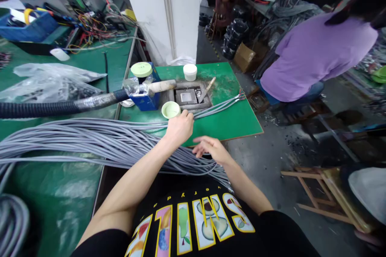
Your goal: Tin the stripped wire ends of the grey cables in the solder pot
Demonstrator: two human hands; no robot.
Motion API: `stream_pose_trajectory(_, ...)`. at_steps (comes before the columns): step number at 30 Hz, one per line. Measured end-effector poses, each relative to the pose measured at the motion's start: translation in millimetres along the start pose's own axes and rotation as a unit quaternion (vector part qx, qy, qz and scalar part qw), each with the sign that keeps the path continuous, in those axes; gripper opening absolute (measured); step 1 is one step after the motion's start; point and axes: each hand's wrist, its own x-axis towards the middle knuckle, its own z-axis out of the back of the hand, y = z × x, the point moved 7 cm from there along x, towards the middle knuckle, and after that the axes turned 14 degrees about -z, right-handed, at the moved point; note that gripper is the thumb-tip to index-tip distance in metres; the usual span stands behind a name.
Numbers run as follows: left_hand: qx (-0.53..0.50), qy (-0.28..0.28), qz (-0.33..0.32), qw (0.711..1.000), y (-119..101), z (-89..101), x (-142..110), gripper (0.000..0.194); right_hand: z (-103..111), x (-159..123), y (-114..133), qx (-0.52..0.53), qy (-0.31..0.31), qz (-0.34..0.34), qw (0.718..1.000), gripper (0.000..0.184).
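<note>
My left hand (181,125) is closed around a few grey cables (215,108), whose stripped, coloured wire ends reach to the right over the green table. Nearer my body, my right hand (212,147) is held with its fingers apart and nothing in them, above a thick bundle of grey cables (120,140). Just beyond my left hand stands a small pale-green dish (171,109). Behind it a square metal pot (188,97) with a shiny silvery surface sits in a dark frame, and a flat-bladed tool (208,89) leans on its right side.
A white tub (189,72) stands behind the pot. A black ribbed hose (99,102) runs across a blue box (146,100) with a green-lidded container (141,70). A white pillar (163,16) rises behind. A person in purple (319,56) sits at the right near a wooden stool (319,192).
</note>
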Motion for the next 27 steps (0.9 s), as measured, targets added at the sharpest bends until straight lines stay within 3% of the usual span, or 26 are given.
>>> stream_pose_trajectory(2,-0.014,-0.029,-0.011,0.999,-7.6,12.8,-21.1,0.028,26.0,11.9,16.1,0.143,-0.059,0.040,0.987,0.040)
stream_pose_trajectory(5,-0.064,-0.055,-0.056,0.995,-20.2,19.2,-55.9,0.027,70.0,17.1,35.8,0.286,-0.156,0.088,0.941,0.034)
stream_pose_trajectory(8,-0.134,-0.042,-0.101,0.985,-28.6,8.1,-84.3,0.024,102.9,-0.5,55.8,0.331,-0.245,0.174,0.895,0.026)
stream_pose_trajectory(10,-0.193,-0.023,-0.113,0.974,-30.3,-3.3,-96.5,0.023,108.8,-23.6,69.7,0.284,-0.286,0.257,0.879,0.024)
stream_pose_trajectory(11,-0.230,-0.016,-0.114,0.966,-30.6,-8.3,-100.3,0.023,104.6,-34.5,74.9,0.239,-0.290,0.285,0.882,0.025)
stream_pose_trajectory(13,-0.322,-0.014,-0.101,0.941,-29.9,-14.9,-103.2,0.024,83.7,-47.7,76.6,0.127,-0.252,0.285,0.916,0.026)
stream_pose_trajectory(15,-0.427,-0.032,-0.065,0.901,-27.9,-17.8,-100.1,0.027,54.4,-49.5,62.8,0.015,-0.179,0.209,0.961,0.026)
stream_pose_trajectory(17,-0.529,-0.071,-0.009,0.846,-24.4,-19.5,-93.1,0.030,26.0,-47.9,39.6,-0.094,-0.107,0.109,0.984,0.028)
stream_pose_trajectory(19,-0.628,-0.115,0.048,0.768,-22.1,-23.6,-84.6,0.032,3.9,-47.2,18.9,-0.188,-0.051,0.039,0.980,0.030)
stream_pose_trajectory(22,-0.732,-0.157,0.117,0.652,-21.6,-34.9,-74.5,0.030,-14.0,-46.7,4.0,-0.271,-0.008,0.007,0.962,0.033)
stream_pose_trajectory(24,-0.761,-0.163,0.148,0.611,-23.1,-42.5,-71.3,0.030,-17.2,-45.9,1.9,-0.298,-0.005,0.003,0.955,0.033)
stream_pose_trajectory(27,-0.784,-0.150,0.169,0.578,-29.1,-50.4,-70.0,0.033,-15.9,-44.4,6.4,-0.330,-0.030,0.017,0.943,0.027)
